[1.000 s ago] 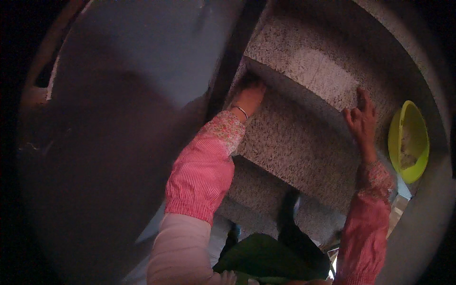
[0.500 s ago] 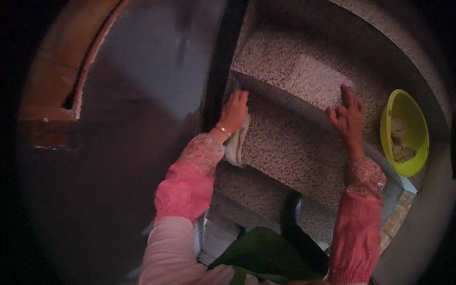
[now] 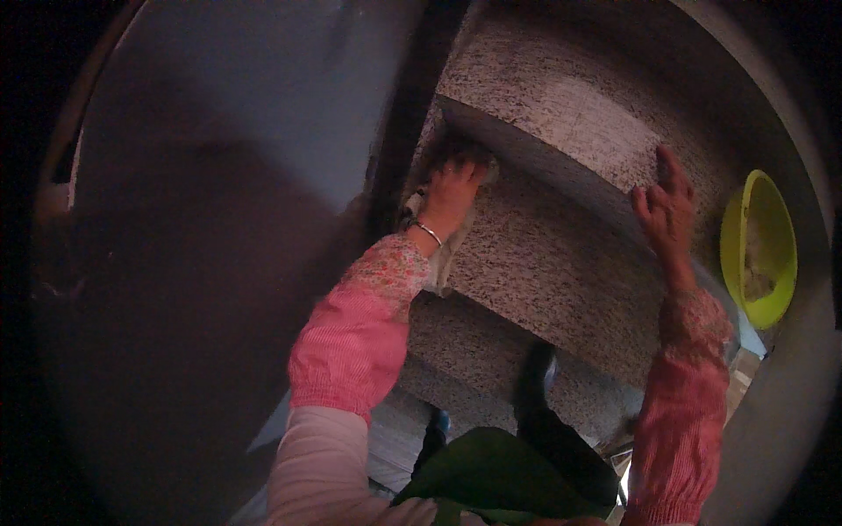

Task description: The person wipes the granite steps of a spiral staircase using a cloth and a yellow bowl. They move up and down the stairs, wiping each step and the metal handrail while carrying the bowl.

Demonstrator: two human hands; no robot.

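My left hand [image 3: 452, 195] presses a pale, crumpled cloth [image 3: 441, 273] onto a speckled stone step [image 3: 548, 250], at the step's left end beside the dark wall. Its fingers curl over the cloth, part of which shows beyond the fingertips and part trails below the wrist. To the right, my right hand [image 3: 668, 215] holds nothing. Its index finger points forward over the higher step [image 3: 561, 110] and the other fingers are partly bent. Whether it touches the stone I cannot tell.
A yellow-green basin [image 3: 776, 302] with something greyish inside stands on the right, near the curved wall [image 3: 807, 368]. Dark wall panelling [image 3: 237, 228] borders the stairs on the left. My foot [image 3: 537, 364] is on a lower step.
My left hand has moved a little forward and right along the step, the cloth now bunched under it. The view has shifted; my right hand and the basin appear slightly farther right.
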